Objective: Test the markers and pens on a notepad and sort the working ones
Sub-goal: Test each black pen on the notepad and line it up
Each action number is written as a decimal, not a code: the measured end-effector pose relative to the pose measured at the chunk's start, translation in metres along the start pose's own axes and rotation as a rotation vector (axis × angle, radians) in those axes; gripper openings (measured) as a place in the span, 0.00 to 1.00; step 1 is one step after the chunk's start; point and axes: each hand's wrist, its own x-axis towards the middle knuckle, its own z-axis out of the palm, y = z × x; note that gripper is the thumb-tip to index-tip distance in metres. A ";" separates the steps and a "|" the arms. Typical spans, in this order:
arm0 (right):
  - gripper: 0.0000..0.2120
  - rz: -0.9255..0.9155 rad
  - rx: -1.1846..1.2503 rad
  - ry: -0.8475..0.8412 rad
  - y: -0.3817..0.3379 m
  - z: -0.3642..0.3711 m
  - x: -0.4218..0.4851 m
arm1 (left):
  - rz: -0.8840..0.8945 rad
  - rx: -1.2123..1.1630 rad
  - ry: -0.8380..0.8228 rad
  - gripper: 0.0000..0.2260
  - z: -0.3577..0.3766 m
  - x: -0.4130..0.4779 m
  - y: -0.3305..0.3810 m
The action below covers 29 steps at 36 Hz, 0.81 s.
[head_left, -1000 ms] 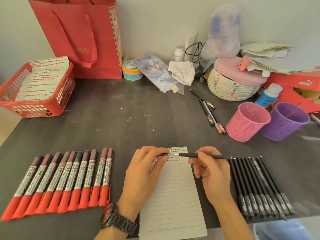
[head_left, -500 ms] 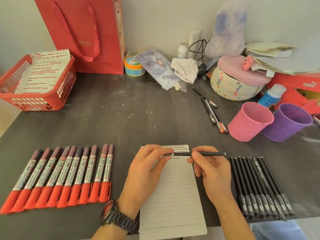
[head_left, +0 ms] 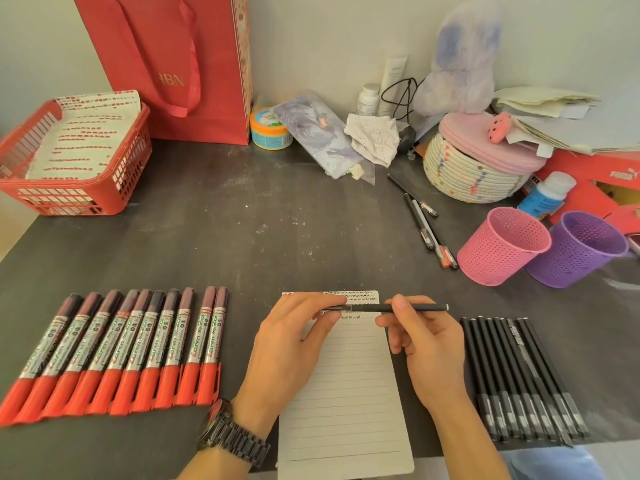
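Fingertips [head_left: 337,306] of the left hand [head_left: 294,344] pinch the cap end of a black pen [head_left: 388,309]; the right hand [head_left: 424,344] grips its barrel, level above the lined notepad [head_left: 346,403] at centre frame. Judged step: uncapping or recapping around a scribble test. Next move calls for pulling the ends apart or together along the barrel. Red markers [head_left: 117,351] lie lower left, black pens [head_left: 519,379] lower right, mesh cups [head_left: 505,245] right

Matt dark counter [head_left: 242,244], scuffed; lined paper notepad [head_left: 346,393]; perforated plastic cups [head_left: 502,251]; glossy marker labels [head_left: 138,341]; metal watch band [head_left: 235,441].
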 end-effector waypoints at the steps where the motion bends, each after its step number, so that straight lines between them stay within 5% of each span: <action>1: 0.12 -0.006 -0.015 0.002 0.000 0.000 0.000 | -0.001 0.002 -0.002 0.11 0.000 0.000 0.000; 19: 0.04 -0.058 -0.193 -0.097 -0.008 0.006 -0.003 | 0.029 -0.011 -0.034 0.11 0.003 -0.003 0.000; 29: 0.05 -0.014 -0.258 -0.126 -0.009 0.011 -0.012 | 0.017 0.209 -0.127 0.18 0.006 -0.003 -0.001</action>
